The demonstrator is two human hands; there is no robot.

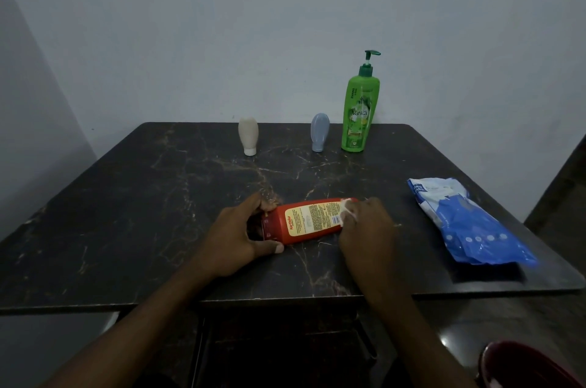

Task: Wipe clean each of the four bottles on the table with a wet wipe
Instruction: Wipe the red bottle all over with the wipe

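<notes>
A red bottle (pixel 309 220) with a yellow label lies on its side near the front of the dark marble table (pixel 126 213). My left hand (pixel 236 237) grips its cap end, thumb under and fingers over. My right hand (pixel 367 229) holds a white wet wipe (pixel 348 211) against the bottle's far end. At the back of the table stand a beige tube (pixel 248 135) on its white cap, a grey-blue tube (pixel 319 132) on its cap, and a tall green pump bottle (pixel 360 111).
A blue and white wet wipe pack (pixel 466 219) lies on the table's right side. The wall rises right behind the table. A dark red round object (pixel 526 365) sits low at the bottom right, off the table.
</notes>
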